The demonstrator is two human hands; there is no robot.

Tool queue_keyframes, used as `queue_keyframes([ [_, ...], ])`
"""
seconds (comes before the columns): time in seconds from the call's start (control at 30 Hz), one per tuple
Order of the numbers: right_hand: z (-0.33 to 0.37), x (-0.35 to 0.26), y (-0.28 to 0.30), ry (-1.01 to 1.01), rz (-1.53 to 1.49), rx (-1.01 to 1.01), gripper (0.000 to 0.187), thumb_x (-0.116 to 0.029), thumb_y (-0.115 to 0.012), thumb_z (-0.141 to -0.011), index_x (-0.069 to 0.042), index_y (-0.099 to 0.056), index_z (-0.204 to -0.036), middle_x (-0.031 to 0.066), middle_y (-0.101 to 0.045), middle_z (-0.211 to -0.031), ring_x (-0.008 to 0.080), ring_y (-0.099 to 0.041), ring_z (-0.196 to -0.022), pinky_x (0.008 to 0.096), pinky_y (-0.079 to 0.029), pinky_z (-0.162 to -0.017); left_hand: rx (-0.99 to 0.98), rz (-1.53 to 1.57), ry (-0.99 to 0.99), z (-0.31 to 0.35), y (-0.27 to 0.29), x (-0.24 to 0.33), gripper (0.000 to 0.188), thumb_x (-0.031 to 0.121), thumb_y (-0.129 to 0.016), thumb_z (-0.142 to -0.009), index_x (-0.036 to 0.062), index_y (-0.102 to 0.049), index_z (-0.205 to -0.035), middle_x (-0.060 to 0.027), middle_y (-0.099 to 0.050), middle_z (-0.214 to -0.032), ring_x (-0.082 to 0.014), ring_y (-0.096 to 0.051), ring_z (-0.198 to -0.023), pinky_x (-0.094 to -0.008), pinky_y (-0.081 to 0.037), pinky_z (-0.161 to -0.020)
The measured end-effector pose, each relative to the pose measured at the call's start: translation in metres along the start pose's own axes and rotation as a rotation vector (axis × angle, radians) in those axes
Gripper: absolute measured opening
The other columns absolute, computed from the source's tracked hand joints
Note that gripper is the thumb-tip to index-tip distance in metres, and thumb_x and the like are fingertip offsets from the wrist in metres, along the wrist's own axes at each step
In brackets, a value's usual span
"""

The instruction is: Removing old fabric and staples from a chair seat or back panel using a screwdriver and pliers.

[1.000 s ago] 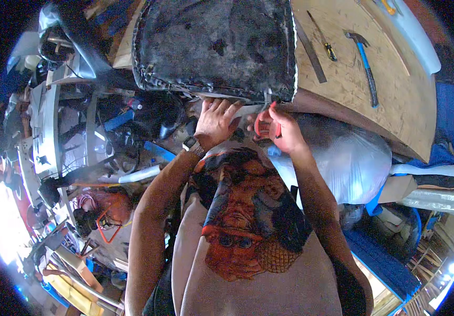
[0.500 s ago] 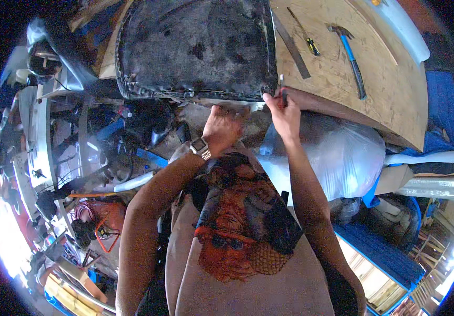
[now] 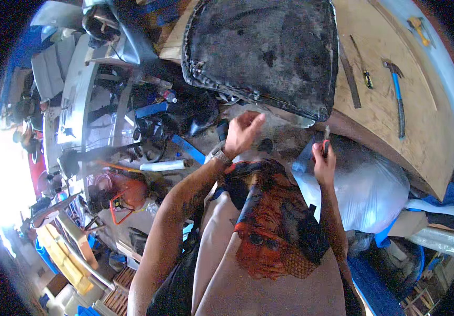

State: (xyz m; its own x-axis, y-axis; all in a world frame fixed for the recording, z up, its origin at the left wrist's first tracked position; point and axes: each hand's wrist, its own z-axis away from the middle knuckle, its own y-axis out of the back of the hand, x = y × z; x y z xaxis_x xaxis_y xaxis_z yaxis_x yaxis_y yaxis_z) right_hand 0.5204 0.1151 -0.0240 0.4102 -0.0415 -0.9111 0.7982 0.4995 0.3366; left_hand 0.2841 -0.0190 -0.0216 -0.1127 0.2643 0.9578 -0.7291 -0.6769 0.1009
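A black, worn upholstered pad (image 3: 261,50) with a piped rim, like a seat cushion, lies over the front edge of the wooden tabletop. My left hand (image 3: 243,134), with a metal-band watch at the wrist, hovers just below the pad's near edge, apart from it. Its fingers are loosely bent, thumb out, and nothing shows in them. My right hand (image 3: 325,160) is closed around a small hand tool (image 3: 326,141) with a red-and-black handle and a short metal tip pointing up. That tip stays below the pad's near right corner; the tool's exact kind is too small to tell.
On the wooden tabletop (image 3: 422,113) lie a blue-handled hammer (image 3: 398,97), a screwdriver (image 3: 367,78) and a flat dark metal strip (image 3: 350,76). A large plastic-wrapped bundle (image 3: 372,184) sits under the table's front edge. Cluttered tools and an orange-framed object (image 3: 121,203) stand at left.
Both hands have come away from the pad's near edge toward my body. The tool in my right hand now points up, clear of the corner. My view has turned left.
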Motion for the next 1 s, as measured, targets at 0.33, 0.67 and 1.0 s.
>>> queue_keyframes([
  [0.33, 0.006, -0.093, -0.057, 0.345, 0.277, -0.377, 0.023, -0.02, -0.06, -0.089, 0.001, -0.059, -0.098, 0.0194, -0.061, -0.096, 0.0371, -0.061, -0.089, 0.0383, -0.048, -0.077, 0.016, -0.219, -0.081, -0.02, 0.025, 0.013, 0.04, 0.034, -0.054, -0.095, -0.0008, -0.058, -0.075, -0.0081, -0.055, -0.06, -0.0093, -0.045, -0.055, -0.0304, -0.039, -0.052],
  [0.67, -0.015, -0.157, -0.107, 0.643, 0.891, -0.328, 0.022, -0.016, -0.06, -0.085, -0.001, -0.056, -0.101, 0.0165, -0.054, -0.106, 0.0344, -0.056, -0.095, 0.0443, -0.045, -0.082, -0.535, -0.484, -0.324, -0.026, 0.073, 0.029, 0.033, 0.034, -0.061, -0.089, 0.0019, -0.066, -0.091, -0.0165, -0.066, -0.08, -0.0288, -0.065, -0.07, -0.0366, -0.049, -0.062],
  [1.0, -0.009, -0.19, -0.151, 0.386, 1.17, -0.452, 0.021, -0.011, -0.056, -0.078, -0.003, -0.061, -0.097, 0.0178, -0.061, -0.1, 0.0342, -0.059, -0.099, 0.0465, -0.044, -0.085, -0.051, 0.045, -0.43, -0.146, 0.201, 0.112, 0.021, 0.018, -0.065, -0.09, -0.0011, -0.065, -0.098, 0.0004, -0.065, -0.082, -0.0057, -0.055, -0.071, -0.0232, -0.046, -0.063],
])
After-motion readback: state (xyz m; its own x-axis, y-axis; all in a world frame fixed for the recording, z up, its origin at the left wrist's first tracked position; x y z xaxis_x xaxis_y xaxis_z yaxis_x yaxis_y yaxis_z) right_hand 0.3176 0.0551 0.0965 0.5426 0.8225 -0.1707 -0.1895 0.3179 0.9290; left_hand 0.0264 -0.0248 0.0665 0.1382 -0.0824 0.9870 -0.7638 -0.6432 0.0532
